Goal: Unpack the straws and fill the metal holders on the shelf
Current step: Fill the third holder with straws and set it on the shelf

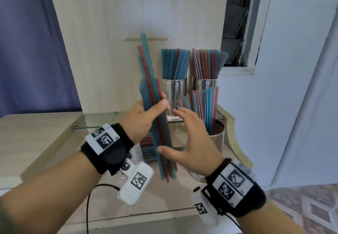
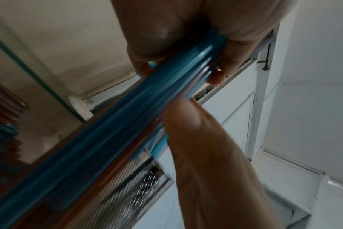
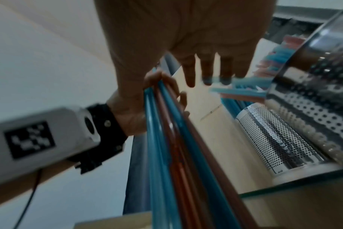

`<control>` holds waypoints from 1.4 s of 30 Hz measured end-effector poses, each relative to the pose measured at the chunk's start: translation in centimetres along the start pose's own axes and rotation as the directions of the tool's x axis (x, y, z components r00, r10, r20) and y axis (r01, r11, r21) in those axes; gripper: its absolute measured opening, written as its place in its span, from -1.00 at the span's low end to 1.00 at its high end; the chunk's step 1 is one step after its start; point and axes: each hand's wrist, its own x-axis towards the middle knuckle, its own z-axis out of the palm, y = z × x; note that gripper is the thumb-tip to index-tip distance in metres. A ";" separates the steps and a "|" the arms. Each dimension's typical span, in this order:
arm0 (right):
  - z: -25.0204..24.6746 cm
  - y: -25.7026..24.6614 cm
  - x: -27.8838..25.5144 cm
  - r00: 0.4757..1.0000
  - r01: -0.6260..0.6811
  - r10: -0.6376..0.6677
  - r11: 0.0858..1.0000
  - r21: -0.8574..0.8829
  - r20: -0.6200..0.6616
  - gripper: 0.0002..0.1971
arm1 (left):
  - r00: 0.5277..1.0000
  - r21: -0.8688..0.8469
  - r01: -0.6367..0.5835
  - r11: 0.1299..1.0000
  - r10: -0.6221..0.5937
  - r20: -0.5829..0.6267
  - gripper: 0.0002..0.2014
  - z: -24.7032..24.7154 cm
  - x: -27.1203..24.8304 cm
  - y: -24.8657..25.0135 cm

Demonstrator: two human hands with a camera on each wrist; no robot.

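Left hand (image 1: 144,118) grips the near-upright straw bundle (image 1: 155,109); the spread, empty right hand (image 1: 190,138) sits just beside it, holders (image 1: 174,95) beyond.

Bundle of straws (image 1: 155,116): smooth plastic, translucent teal and red-brown, slight gloss on the teal ones in the left wrist view. Straws in holders look the same plastic. Back-left holder (image 1: 174,95) and back-right holder (image 1: 204,83): shiny perforated metal, mirror-like band at rim. Front holder (image 1: 218,133): perforated metal too, finish duller here. Shelf (image 1: 102,119): clear glass, glossy, greenish edge. Back panel (image 1: 113,32) and counter (image 1: 36,131): pale wood-grain laminate, matt. Wristbands (image 1: 109,148): black matt cloth. Wrist camera housings (image 1: 136,184): white smooth plastic, printed paper-like markers. Wall (image 1: 292,87): matt painted.
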 end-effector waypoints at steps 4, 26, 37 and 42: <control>2.0 0.0 0.0 0.975 -0.051 -0.012 0.959 -0.277 -0.224 0.01 | 0.999 0.028 0.051 0.998 -0.051 0.004 -0.93 1.5 -1.5 -1.0; 4.5 1.2 -0.2 0.986 -0.145 0.164 0.860 0.490 0.003 -0.87 | 0.976 0.393 -0.217 0.894 0.199 0.085 -0.21 0.6 -0.2 2.2; 2.7 2.8 -0.5 0.980 -0.189 0.188 0.806 0.561 0.059 -0.90 | 0.929 0.456 -0.364 0.812 0.280 0.243 -0.55 0.7 0.9 2.4; 1.7 3.8 -1.5 0.973 -0.179 0.228 0.805 0.566 -0.018 -0.86 | 0.972 0.718 0.066 0.693 -0.208 0.111 -0.63 -2.2 0.0 -3.8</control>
